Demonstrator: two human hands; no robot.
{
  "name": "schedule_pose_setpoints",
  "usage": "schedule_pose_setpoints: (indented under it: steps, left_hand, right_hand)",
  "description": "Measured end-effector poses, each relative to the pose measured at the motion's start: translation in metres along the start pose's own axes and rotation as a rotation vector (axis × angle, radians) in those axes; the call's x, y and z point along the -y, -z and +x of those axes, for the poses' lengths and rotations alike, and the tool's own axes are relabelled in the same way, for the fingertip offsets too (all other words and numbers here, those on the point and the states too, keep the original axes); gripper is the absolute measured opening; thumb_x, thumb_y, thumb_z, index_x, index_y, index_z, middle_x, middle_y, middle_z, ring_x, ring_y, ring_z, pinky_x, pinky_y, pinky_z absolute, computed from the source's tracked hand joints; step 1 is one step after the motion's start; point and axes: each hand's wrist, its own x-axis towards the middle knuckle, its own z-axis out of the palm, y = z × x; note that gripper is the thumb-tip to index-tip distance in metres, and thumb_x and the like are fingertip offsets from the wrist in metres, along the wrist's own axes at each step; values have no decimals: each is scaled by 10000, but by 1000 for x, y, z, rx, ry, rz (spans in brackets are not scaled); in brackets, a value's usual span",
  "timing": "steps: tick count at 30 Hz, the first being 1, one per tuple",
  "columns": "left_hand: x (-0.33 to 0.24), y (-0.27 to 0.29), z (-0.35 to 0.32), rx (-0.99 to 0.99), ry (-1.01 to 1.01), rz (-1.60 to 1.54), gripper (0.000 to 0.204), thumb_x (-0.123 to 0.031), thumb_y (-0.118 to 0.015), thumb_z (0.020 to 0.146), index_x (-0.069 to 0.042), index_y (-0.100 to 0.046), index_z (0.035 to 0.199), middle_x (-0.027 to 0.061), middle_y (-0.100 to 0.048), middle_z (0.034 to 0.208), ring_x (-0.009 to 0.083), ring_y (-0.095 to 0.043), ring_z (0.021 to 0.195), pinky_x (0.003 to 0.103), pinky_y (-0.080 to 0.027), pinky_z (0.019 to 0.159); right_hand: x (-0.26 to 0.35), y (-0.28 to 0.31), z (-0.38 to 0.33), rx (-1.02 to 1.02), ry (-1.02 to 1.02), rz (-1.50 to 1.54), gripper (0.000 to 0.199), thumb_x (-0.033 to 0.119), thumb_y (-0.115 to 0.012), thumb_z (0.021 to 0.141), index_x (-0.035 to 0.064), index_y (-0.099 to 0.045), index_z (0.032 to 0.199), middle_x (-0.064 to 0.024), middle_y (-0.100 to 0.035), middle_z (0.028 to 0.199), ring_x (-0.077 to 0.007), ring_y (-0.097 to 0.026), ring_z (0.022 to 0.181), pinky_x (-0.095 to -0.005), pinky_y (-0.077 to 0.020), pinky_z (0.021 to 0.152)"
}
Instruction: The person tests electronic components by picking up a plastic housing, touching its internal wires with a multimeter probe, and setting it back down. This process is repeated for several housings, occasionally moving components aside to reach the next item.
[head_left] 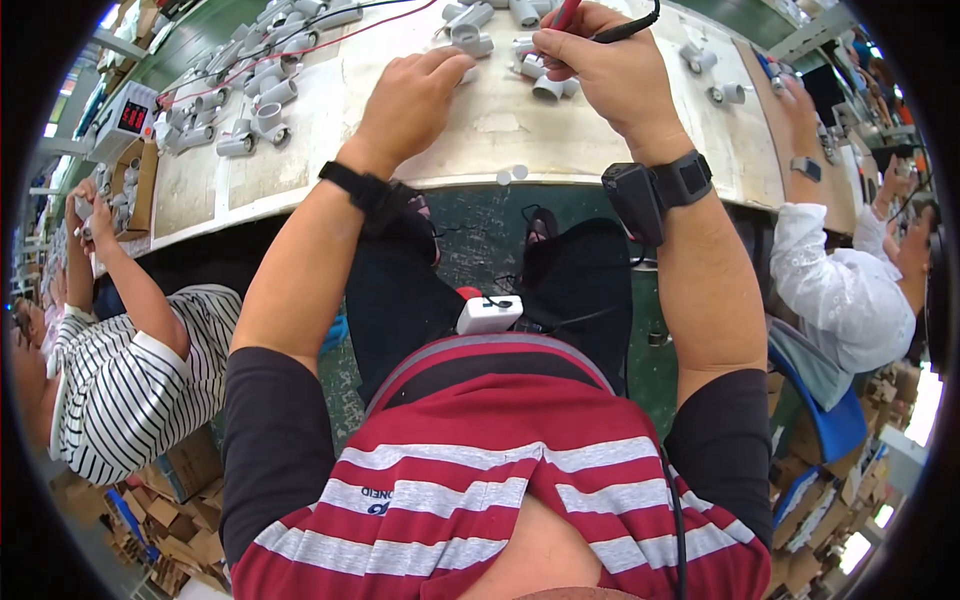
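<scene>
Both hands [590, 62] outstretched — right gripping tool [622, 30].

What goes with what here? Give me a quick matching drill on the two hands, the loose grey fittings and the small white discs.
Things:
1. left hand
2. right hand
3. grey fittings
4. white discs

Places or states:
A. heaped at the bench's far left
B. gripping a black-corded tool
C. at the bench's near edge
D. resting flat on the bench, holding nothing visible

Pairs: 1-D, 2-B, 3-A, 4-C
</scene>
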Motion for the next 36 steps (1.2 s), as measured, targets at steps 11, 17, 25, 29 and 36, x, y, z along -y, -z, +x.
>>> schedule_pose_setpoints:
  steps: [11, 17, 25, 29, 36]
  left_hand:
    - [27, 42, -41, 105, 210, -116, 511, -172, -742, 897, -95, -631, 1389, 158, -668, 1329, 352, -667, 1159, 403, -520, 1026]
    - [29, 40, -26, 465, 435, -402, 637, -175, -816, 825, -38, -600, 1409, 191, -656, 1330, 313, -668, 1152, 378, -530, 999]
    - [10, 50, -36, 402, 570, -326, 712, -194, -879, 777, -3, -570, 1390, 207, -662, 1246, 298, -666, 1103, 362, -528, 982]
    - [-7, 57, -48, 251, 560, -336, 638, -126, -844, 822, -56, -556, 1387, 153, -667, 1210, 268, -667, 1048, 357, -531, 965]
    - [-18, 63, -66, -16, 190, -265, 542, -1, -760, 782, -42, -600, 1298, 189, -642, 1253, 385, -642, 1143, 405, -540, 987]
  right_hand:
    - [-21, -38, -10, 47, -27, 165, 80, 97, -727, 928, 20, -706, 922, -36, -692, 775, -110, -649, 651, -255, -537, 596]
    - [-40, -49, -39, 101, -15, 225, 137, 115, -735, 953, 0, -719, 1026, -69, -728, 874, -137, -693, 740, -266, -590, 660]
    - [-57, -64, -59, 114, -97, 329, 172, 102, -729, 965, -25, -711, 1080, -106, -743, 923, -170, -727, 805, -273, -621, 695]
    - [-57, -66, -58, 84, -82, 372, 168, 96, -724, 967, -29, -706, 1077, -114, -743, 935, -176, -729, 803, -277, -624, 695]
    - [-63, -67, -58, 59, -81, 403, 168, 96, -724, 968, -32, -703, 1076, -113, -740, 934, -173, -728, 793, -282, -628, 696]
